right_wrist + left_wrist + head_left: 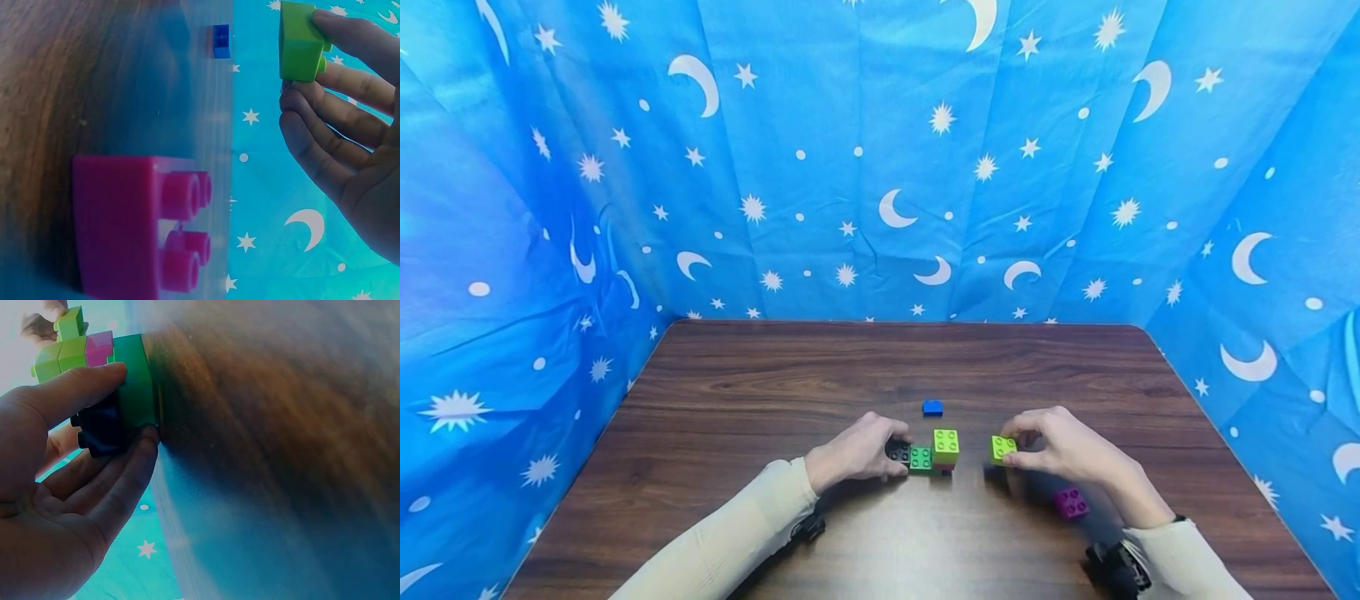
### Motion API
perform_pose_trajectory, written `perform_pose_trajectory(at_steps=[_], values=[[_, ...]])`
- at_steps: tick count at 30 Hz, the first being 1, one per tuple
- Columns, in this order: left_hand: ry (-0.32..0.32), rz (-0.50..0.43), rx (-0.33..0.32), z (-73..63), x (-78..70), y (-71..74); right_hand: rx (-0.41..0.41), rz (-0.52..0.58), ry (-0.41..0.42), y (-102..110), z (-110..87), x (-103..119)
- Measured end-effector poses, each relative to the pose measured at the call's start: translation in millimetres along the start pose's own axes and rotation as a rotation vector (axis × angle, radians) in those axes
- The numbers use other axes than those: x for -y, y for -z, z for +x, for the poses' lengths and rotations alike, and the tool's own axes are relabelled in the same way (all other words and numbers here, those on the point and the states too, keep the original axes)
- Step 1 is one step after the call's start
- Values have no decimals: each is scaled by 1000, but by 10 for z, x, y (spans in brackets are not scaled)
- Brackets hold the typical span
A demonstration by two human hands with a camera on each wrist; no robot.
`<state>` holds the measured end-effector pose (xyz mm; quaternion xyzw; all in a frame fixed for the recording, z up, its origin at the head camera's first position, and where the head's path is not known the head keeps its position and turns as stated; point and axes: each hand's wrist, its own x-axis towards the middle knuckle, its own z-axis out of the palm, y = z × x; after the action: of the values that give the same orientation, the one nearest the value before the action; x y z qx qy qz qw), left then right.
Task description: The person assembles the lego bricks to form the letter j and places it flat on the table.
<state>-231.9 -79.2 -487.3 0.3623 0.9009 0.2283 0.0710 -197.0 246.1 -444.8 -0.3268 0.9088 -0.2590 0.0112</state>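
My left hand (pixel 854 450) grips the left end of a joined group of toy building bricks on the table, thumb on one side and fingers on the other. A black brick (pixel 101 432) is at that end, with a green brick (pixel 921 459) beside and below it. To the right, lime bricks (pixel 946 442) rise above a pink brick (pixel 99 349). Off the group's right side, my right hand (pixel 1066 446) pinches a separate lime brick (pixel 299 45) between thumb and fingers. That brick is raised over the table, apart from the group.
A small blue brick (pixel 932 408) lies behind the group. In front of my right hand a magenta brick (pixel 1071 503) lies studs up, large in the right wrist view. The brown wooden table (pixel 760 375) is bordered by blue cloth (pixel 820 183) with moons and stars.
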Motion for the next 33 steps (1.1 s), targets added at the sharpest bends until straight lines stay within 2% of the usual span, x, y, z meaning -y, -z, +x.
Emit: perform_pose_trajectory(at_steps=[6,33], values=[[18,-9,3,-5,-14,8,-28,-4,12,18,42,15],[3,27,-6,0,-1,-3,-98,-45,116,-6,254,182]])
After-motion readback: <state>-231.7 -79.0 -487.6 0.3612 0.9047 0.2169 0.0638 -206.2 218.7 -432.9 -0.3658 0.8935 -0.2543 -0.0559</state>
